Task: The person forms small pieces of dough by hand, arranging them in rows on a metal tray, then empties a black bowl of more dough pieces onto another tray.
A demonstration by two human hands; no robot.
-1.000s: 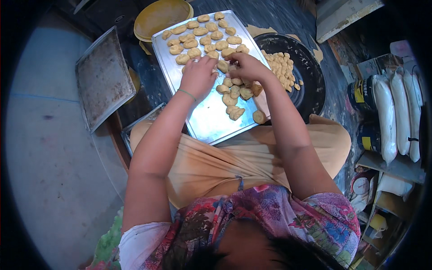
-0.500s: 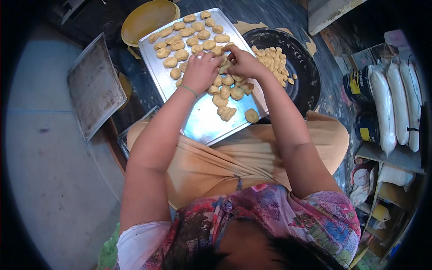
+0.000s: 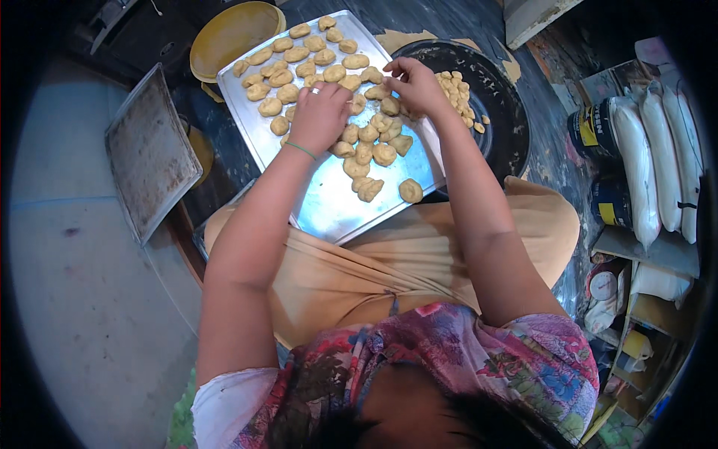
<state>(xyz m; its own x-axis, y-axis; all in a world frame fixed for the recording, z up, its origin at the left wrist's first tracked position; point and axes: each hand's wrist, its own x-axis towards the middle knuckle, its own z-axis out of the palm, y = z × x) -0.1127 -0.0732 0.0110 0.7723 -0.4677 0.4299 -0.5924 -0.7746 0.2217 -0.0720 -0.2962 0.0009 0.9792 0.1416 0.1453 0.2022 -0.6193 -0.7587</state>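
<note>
A shiny metal tray (image 3: 329,206) lies tilted across my lap, bearing several pale yellow dough pieces. Those in the far part sit spaced apart, while a tighter cluster of dough pieces (image 3: 365,153) lies nearer to me. My left hand (image 3: 323,114), with a ring and a green wrist band, is curled on the tray's middle. Its fingers close against a small dough piece (image 3: 357,104), which they partly hide. Over the tray's right edge is my right hand (image 3: 416,86), thumb and forefinger apart, close beside another dough piece (image 3: 378,92).
A black round basin (image 3: 505,153) at the right contains many small dough lumps (image 3: 456,96). A yellow tub (image 3: 235,37) stands behind the tray. Another stained tray (image 3: 153,153) leans at the left. White filled bags (image 3: 636,172) and shelves (image 3: 651,258) line the right side.
My hands have moved apart; the right one has drawn back toward the tray's right edge, with its fingers spread. The whole view has shifted slightly.
</note>
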